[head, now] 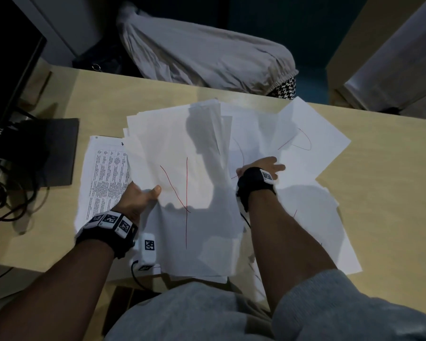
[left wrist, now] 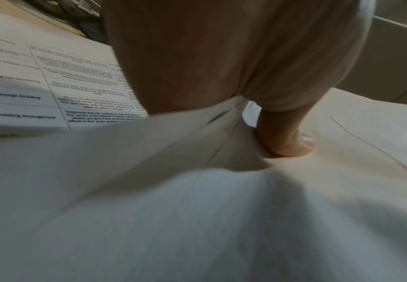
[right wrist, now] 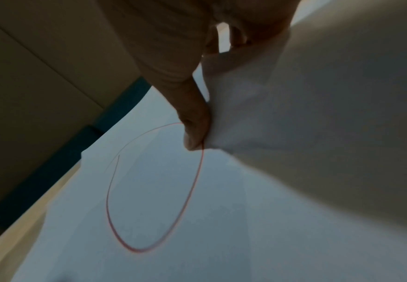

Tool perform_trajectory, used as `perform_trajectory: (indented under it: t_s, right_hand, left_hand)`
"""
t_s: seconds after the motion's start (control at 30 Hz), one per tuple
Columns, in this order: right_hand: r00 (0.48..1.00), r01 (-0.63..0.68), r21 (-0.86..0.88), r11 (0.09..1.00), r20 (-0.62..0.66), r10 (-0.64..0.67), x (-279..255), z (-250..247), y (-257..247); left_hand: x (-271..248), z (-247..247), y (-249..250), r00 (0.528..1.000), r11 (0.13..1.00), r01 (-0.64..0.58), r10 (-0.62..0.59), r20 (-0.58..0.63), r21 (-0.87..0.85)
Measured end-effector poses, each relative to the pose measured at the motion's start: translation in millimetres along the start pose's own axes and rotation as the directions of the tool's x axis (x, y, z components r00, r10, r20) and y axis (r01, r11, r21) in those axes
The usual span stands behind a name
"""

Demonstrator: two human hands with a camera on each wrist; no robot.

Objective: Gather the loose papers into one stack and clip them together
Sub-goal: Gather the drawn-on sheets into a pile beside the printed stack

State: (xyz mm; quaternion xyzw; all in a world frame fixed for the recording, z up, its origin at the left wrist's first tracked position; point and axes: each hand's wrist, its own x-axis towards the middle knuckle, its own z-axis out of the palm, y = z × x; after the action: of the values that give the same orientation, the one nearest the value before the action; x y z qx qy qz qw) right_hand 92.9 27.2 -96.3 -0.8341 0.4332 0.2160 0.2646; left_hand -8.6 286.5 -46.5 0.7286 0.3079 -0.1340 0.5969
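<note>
Mid-gather: left hand (head: 139, 199) pinches the centre bundle of papers (head: 182, 153), thumb on top. Right hand (head: 261, 169) pinches sheets to the right; loose sheets (head: 312, 134) spread on the table (head: 384, 193) (printed page (head: 106, 173) far left). No clip visible; clipping not started.

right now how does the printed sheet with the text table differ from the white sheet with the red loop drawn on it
The printed sheet with the text table carries dense black type in ruled cells; the white sheet with the red loop is blank apart from one hand-drawn red line. The printed sheet lies by the left hand, partly covered by the bundle that hand grips; the loop sheet lies beyond the right hand, angled to the desk edge. Both are white paper on the wooden desk.
</note>
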Motion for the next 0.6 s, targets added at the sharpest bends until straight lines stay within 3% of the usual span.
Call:
perform_trajectory:
  t_s: [0.13, 0.3, 0.37, 0.43, 0.6]
  right_hand:
    - [1.0, 0.001, 0.108, 0.994, -0.015, 0.0, 10.5, -8.5, 22.3]
    - [0.997, -0.041, -0.055, 0.998, -0.069, 0.037, 11.0, -19.0, 31.6]
    - [1.0, -0.006, 0.082, 0.997, 0.022, 0.004, 11.8, -20.8, 29.6]
    - [0.999, 0.009, 0.211, 0.977, 0.033, -0.016, 11.0, -25.6, 32.3]
    - [0.999, 0.031, 0.213, 0.977, 0.013, -0.034, 14.8, -59.8, 56.0]
  left_hand:
    - [0.7, 1.5, -4.4, 1.0, 1.0, 0.011, -0.011, -0.007, 0.021]
    - [3.2, 3.2, -7.1, 0.998, 0.999, 0.028, -0.029, 0.05, 0.019]
    - [1.2, 3.8, -8.0, 0.997, 1.0, 0.023, -0.024, 0.075, 0.018]
    - [-3.3, 5.8, -5.6, 0.996, 0.999, 0.019, -0.022, 0.091, 0.037]
    - [-7.6, 6.3, 3.8, 0.997, 0.992, -0.025, 0.016, 0.075, 0.121]
